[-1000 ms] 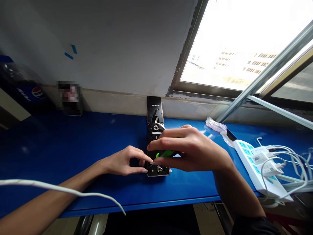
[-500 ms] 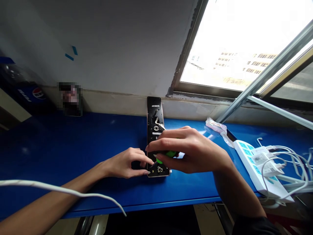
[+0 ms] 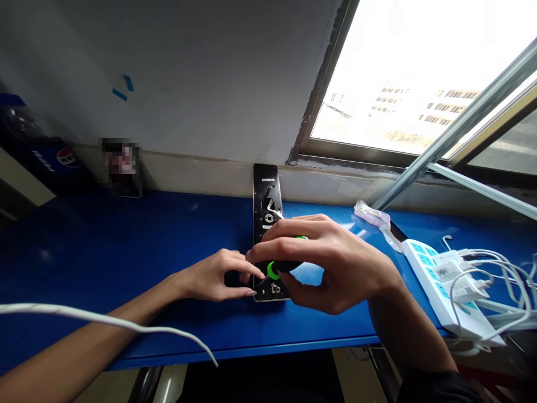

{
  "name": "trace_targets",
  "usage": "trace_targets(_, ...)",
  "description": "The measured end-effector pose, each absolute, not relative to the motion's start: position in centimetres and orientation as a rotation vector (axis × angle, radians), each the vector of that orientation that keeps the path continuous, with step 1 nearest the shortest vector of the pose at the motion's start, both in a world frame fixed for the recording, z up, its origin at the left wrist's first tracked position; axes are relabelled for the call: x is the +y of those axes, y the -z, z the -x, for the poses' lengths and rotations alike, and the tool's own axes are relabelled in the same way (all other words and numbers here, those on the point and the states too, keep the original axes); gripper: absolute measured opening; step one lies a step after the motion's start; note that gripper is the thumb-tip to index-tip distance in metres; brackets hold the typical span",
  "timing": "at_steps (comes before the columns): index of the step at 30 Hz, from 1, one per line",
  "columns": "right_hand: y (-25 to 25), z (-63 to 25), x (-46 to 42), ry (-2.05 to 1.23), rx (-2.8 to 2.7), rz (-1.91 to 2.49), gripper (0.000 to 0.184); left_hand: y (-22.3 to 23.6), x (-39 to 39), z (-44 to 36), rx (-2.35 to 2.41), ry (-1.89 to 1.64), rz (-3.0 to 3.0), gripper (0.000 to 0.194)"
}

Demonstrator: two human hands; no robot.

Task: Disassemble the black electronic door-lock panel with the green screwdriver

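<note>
A long black door lock panel (image 3: 265, 184) lies back side up on the blue table, its far end by the wall. A white cable plug and a round fitting show on it. My right hand (image 3: 327, 260) is closed around a screwdriver (image 3: 273, 270) with a black and green handle, held over the panel's near end. The shaft slants down to the left, its tip near the panel's lower left edge. My left hand (image 3: 222, 275) grips that edge, thumb and index finger on either side of the tip. Whether a screw sits there is hidden.
A white power strip (image 3: 432, 280) with chargers and tangled cables lies at the right. Near it are a plastic packet (image 3: 372, 214) and a slanting metal bar (image 3: 457, 112). A Pepsi bottle (image 3: 50, 151) stands far left. A loose white cable (image 3: 138, 331) crosses my left forearm.
My right fingers have shifted on the screwdriver handle, with the thumb lower and more of the green collar showing. My left hand and the panel stay in place; the view has moved slightly.
</note>
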State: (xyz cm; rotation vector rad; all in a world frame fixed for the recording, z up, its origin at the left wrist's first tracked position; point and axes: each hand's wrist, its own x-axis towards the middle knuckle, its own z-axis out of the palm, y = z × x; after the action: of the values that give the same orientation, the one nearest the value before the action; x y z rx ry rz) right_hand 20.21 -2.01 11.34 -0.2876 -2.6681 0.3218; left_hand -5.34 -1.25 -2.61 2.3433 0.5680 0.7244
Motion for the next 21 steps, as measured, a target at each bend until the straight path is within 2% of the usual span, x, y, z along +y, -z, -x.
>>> trace_targets(3, -11.26, -20.33, -1.84, -0.256, -2.648, 0.293, 0.025, 2.50, -1.13, 5.38, 0.570, -0.682, -2.323, 0.031)
trace_targets(5, -11.29, -20.43, -1.75, -0.284, -2.647, 0.291, 0.023, 2.38, -1.06, 5.45, 0.585, -0.653, -2.300, 0.031)
trace_targets(8, -11.54, -20.50, -1.78, -0.442, -2.663, 0.288, 0.050, 2.18, -0.95, 5.66, 0.603, -0.679, -2.283, 0.034)
trace_targets(10, -11.73, -20.51, -1.79, -0.495, -2.661, 0.282, 0.059, 2.04, -0.85, 5.83, 0.607, -0.697, -2.282, 0.036)
trace_targets(14, -11.83, -20.60, -1.58, -0.446, -2.637, 0.295, 0.027, 1.86, -0.70, 6.09, 0.618, -0.680, -2.283, 0.037)
trace_targets(16, -11.84, -20.68, -1.50, -0.421, -2.638, 0.316, 0.019, 1.90, -0.72, 6.13, 0.621, -0.681, -2.290, 0.037)
trace_targets(17, -11.88, -20.72, -1.51, -0.417, -2.638, 0.327, 0.020, 1.94, -0.77, 6.14, 0.623, -0.681, -2.296, 0.037)
trace_targets(21, -12.16, -20.73, -1.63, -0.490, -2.669, 0.348, 0.052, 2.20, -1.08, 6.06, 0.643, -0.706, -2.331, 0.037)
